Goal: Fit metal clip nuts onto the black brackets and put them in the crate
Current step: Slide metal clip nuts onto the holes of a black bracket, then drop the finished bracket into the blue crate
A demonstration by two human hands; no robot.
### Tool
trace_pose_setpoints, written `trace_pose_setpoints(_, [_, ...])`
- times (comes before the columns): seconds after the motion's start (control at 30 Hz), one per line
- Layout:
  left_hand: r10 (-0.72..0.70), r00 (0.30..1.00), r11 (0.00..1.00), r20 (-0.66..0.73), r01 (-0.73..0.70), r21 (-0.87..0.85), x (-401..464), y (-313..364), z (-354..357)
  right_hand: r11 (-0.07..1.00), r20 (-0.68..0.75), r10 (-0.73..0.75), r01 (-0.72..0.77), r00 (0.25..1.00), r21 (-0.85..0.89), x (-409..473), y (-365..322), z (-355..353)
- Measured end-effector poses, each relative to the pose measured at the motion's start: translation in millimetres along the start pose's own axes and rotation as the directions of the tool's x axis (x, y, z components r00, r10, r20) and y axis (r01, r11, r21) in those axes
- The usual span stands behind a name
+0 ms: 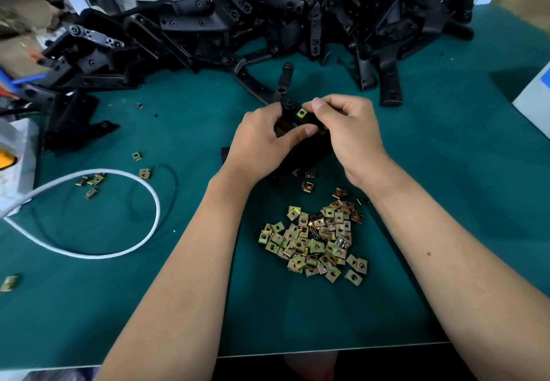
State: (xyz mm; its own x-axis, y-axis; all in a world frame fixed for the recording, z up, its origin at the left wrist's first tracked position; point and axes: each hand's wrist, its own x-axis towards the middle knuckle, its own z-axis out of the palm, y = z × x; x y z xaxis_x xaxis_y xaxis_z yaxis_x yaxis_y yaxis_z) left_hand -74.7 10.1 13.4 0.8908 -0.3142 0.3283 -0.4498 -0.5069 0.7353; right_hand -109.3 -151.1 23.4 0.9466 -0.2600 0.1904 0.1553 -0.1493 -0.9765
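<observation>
Both hands meet over the middle of the green mat. My left hand (262,139) grips a black bracket (309,148) from the left, thumb across its front. My right hand (348,130) pinches the bracket's top, right beside a brass-coloured clip nut (301,113) that sits on the bracket's edge. Below my wrists lies a heap of loose clip nuts (315,240). A large pile of black brackets (268,20) fills the back of the table. No crate is visible.
A white cable (148,190) loops across the left of the mat (446,202), with a few stray clip nuts (92,181) around it. A pale box (535,91) stands at the right edge. Clutter and a white block sit at the far left.
</observation>
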Motion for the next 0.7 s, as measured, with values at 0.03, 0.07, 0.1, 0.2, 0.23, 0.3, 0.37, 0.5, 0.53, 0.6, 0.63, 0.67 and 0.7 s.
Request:
trace_pose_setpoints(0.03, [0.007,1.0,1.0,-0.002,-0.007,0.011,-0.4,-0.1,0.7,1.0,0.007,0.004,-0.004,1.0,0.004,-0.1,0.6,0.8])
trace_pose_setpoints(0.07, [0.011,1.0,1.0,-0.002,-0.011,0.017,-0.7,-0.8,1.2,1.0,0.015,0.003,-0.003,1.0,0.0,-0.1,1.2,1.0])
trace_pose_setpoints(0.1, [0.015,1.0,1.0,-0.004,-0.015,0.021,-0.8,-1.4,1.5,1.0,0.023,0.002,-0.002,1.0,-0.004,-0.2,1.3,0.7])
trace_pose_setpoints(0.2, [0.003,1.0,1.0,-0.025,-0.003,0.03,0.6,-2.8,2.6,1.0,0.059,0.017,-0.017,0.998,-0.012,0.6,0.8,-2.9])
trace_pose_setpoints(0.23, [-0.011,0.999,0.999,-0.037,0.012,0.031,1.4,-3.4,3.2,0.999,0.079,0.039,-0.038,0.996,-0.01,1.1,0.6,-3.9])
trace_pose_setpoints(0.3, [-0.038,0.997,0.998,-0.072,0.041,0.04,2.5,-2.9,4.0,0.996,0.119,0.086,-0.086,0.989,-0.002,1.7,0.3,-6.0])
trace_pose_setpoints(0.37, [-0.051,0.994,0.997,-0.096,0.057,0.058,3.2,-1.2,4.6,0.996,0.138,0.091,-0.089,0.986,-0.015,1.2,-0.1,-7.3])
trace_pose_setpoints(0.5, [-0.066,0.991,0.992,-0.113,0.077,0.103,2.9,1.4,4.8,0.997,0.163,0.073,-0.07,0.984,-0.025,-1.4,-1.8,-5.8])
trace_pose_setpoints(0.53, [-0.075,0.991,0.988,-0.111,0.089,0.128,3.0,4.1,6.0,0.997,0.154,0.076,-0.074,0.985,-0.016,-2.6,-2.8,-6.2])
trace_pose_setpoints(0.6, [-0.085,0.991,0.981,-0.106,0.102,0.165,4.0,12.6,9.3,0.995,0.122,0.094,-0.098,0.988,0.023,-4.2,-6.1,-9.0])
trace_pose_setpoints(0.63, [-0.074,0.992,0.98,-0.098,0.09,0.179,5.0,19.3,11.2,0.992,0.099,0.109,-0.114,0.989,0.048,-5.0,-8.3,-13.5])
trace_pose_setpoints(0.67, [-0.048,0.996,0.979,-0.081,0.063,0.196,6.4,27.4,12.5,0.988,0.073,0.127,-0.132,0.989,0.076,-5.9,-10.8,-19.6])
trace_pose_setpoints(0.7, [-0.015,0.999,0.978,-0.05,0.025,0.208,8.6,38.9,16.3,0.984,0.039,0.148,-0.151,0.988,0.099,-8.2,-14.1,-31.1])
